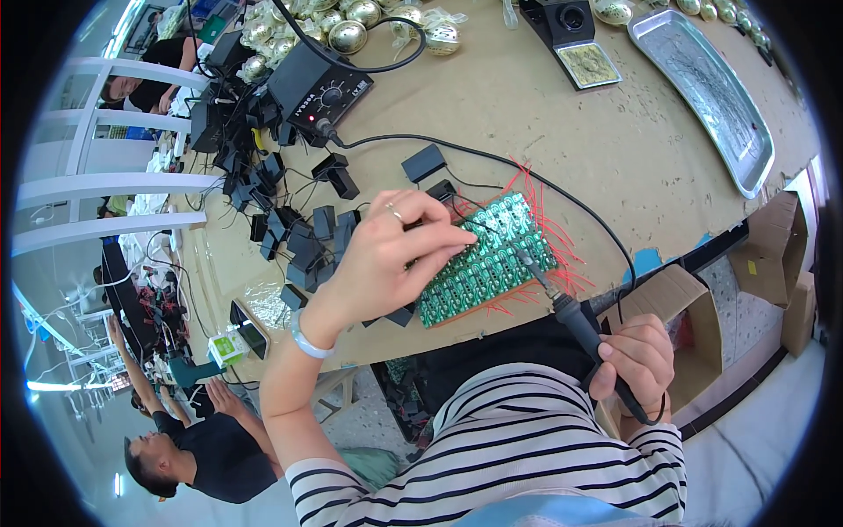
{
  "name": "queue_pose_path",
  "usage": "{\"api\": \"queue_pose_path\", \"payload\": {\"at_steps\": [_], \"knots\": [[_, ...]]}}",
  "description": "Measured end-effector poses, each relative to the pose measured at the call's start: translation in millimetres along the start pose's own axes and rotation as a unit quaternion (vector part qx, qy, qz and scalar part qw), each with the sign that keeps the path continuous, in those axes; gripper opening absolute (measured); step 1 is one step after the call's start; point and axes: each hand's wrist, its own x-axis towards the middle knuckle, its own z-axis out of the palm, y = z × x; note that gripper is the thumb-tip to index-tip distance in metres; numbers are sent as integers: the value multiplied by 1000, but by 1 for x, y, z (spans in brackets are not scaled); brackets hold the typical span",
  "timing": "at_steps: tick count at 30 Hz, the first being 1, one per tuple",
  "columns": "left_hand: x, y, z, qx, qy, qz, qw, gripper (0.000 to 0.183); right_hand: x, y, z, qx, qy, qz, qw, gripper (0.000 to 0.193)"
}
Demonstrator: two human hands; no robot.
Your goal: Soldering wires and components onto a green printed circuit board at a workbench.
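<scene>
Resting on the green panel of circuit boards (488,261), the left hand (395,255) has its fingers bent and its fingertips (458,237) pinched down near the panel's middle, apparently pressing something small there; what lies under them is too small to tell. A ring and a pale bracelet show on that hand and wrist.

The right hand (639,360) is closed around the dark handle of a soldering iron (562,303), gripping it pen-fashion near the person's striped shirt (527,448). The iron's long axis runs from the right hand up and to the left, with its tip on the panel just beside the left fingertips. The tip and the pinching fingers meet at nearly the same spot on the board, the left hand coming from the left and the iron from the lower right.

The panel lies on the brown surface (544,123) straight ahead of the person, between the two hands, with its long axis running from lower left to upper right. Thin red wires (562,250) fan out along its right edge. The left hand is on it, so it is the nearer of the two; the right hand stays off the panel at the surface's near edge.

The iron's black cable loops back to the soldering station (318,86) at upper left. Small black boxes on leads (299,237) are heaped to the left, and a long metal tray (707,88) lies at upper right.
</scene>
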Motion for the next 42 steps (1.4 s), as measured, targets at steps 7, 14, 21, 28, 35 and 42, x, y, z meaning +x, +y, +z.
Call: {"api": "queue_pose_path", "payload": {"at_steps": [7, 14, 21, 28, 35, 42], "knots": [[1, -1, 23, 101, -23, 47, 994, 13, -2, 6, 5, 25, -18, -32, 999, 10], [2, 1, 25, 119, -37, 33, 992, 15, 4, 12, 17, 36, -22, -40, 998, 9], [2, 0, 23, 101, 3, 9, 995, 14, 2, 11, 12, 34, -18, -32, 999, 11], [2, -4, 34, 109, 10, 39, 993, 14, 7, 13, 17, 30, -21, -19, 999, 12], [1, -5, 35, 123, 9, 45, 991, 14, 7, 16, 23, 23, -18, -43, 999, 9], [5, 3, 35, 171, 5, 60, 983, 17, 14, 12, 22, -45, -70, -191, 978, 9]]}}
